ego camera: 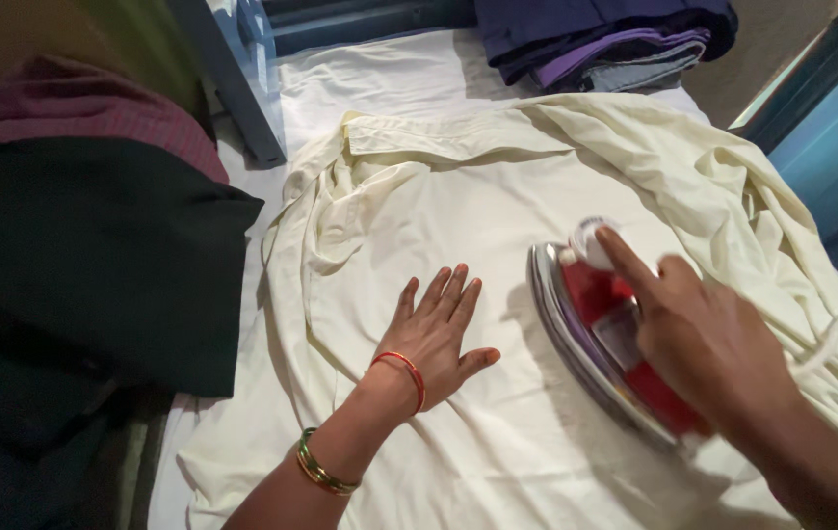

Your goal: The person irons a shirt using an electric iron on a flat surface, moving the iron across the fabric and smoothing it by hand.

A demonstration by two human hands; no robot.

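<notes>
Dim, soft indoor light; left side in deep shadow, slightly blurred

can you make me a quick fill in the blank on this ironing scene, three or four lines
1. The right hand grips a red and silver ____ on the pale cloth.
2. The left hand lies ____ on the cloth, fingers spread.
3. The left wrist wears a red thread and a gold ____.
4. Folded dark clothes sit at the ____ edge of the view.

Missing words: iron; flat; bangle; top
</notes>
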